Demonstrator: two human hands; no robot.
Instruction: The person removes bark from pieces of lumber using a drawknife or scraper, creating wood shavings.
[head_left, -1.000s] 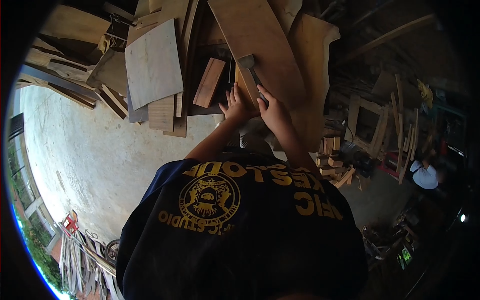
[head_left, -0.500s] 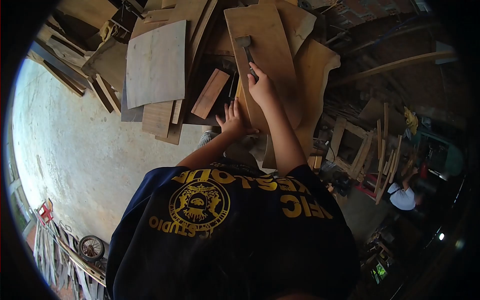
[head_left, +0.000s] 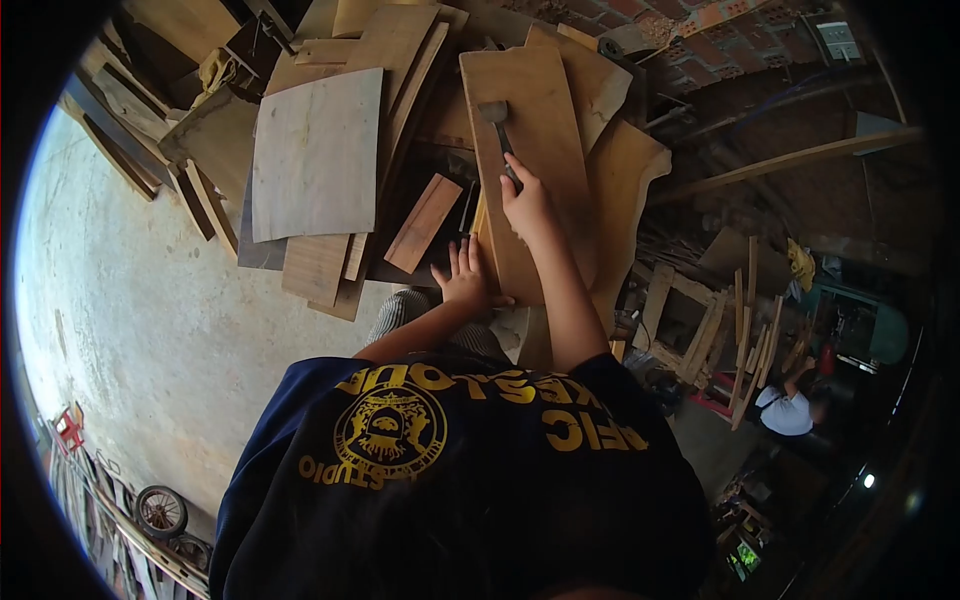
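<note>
My right hand (head_left: 528,205) is closed around the dark handle of a scraper-like tool (head_left: 493,112) with a flat greyish head. That head rests on or just over the upper part of a long brown wooden board (head_left: 545,215); exact contact is hard to tell. My left hand (head_left: 465,285) lies with fingers spread by the board's near left edge, the thumb reaching toward its corner. Left of the board, a short reddish-brown wood block (head_left: 423,224) lies on a dark surface, with a thin rod-like tool (head_left: 468,207) between block and board.
A pale, curved sheet (head_left: 315,155) tops stacked planks on the left. Beneath the long board lies a live-edged slab (head_left: 625,190). Wooden frames and sticks (head_left: 690,320) stand at right, with another person in a white shirt (head_left: 785,410) beyond. Concrete floor (head_left: 130,300) spreads left.
The whole scene sits lower in the view as my head has shifted. On the board, the tool head is slightly nearer the far end. My left hand keeps its place beside the board.
</note>
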